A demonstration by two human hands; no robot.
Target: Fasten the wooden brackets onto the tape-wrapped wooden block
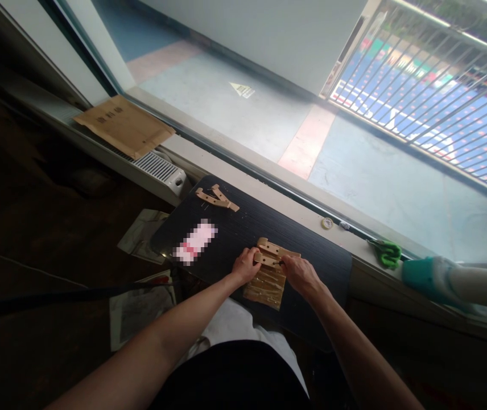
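Note:
On a dark table, my left hand [246,266] has its fingers closed on the left end of a light wooden strip with dark holes [265,260]. My right hand [298,273] is closed around a small dark tool [281,262] that meets the strip's right end; the fist hides most of it, so its kind is unclear. Just beyond lies a second, similar wooden piece [269,247]. Both pieces rest on a brown, ridged sheet [264,289] with small shiny spots. At the table's far left are more holed wooden pieces [217,199], crossing each other, with thin pins beside them.
The black table [316,267] stands against a window sill. A pink blurred item [196,242] lies on its left side. Along the sill are a tape roll [327,223], green-handled scissors [386,253] and a teal container [420,279]. A brown envelope [126,125] covers part of a radiator [158,168].

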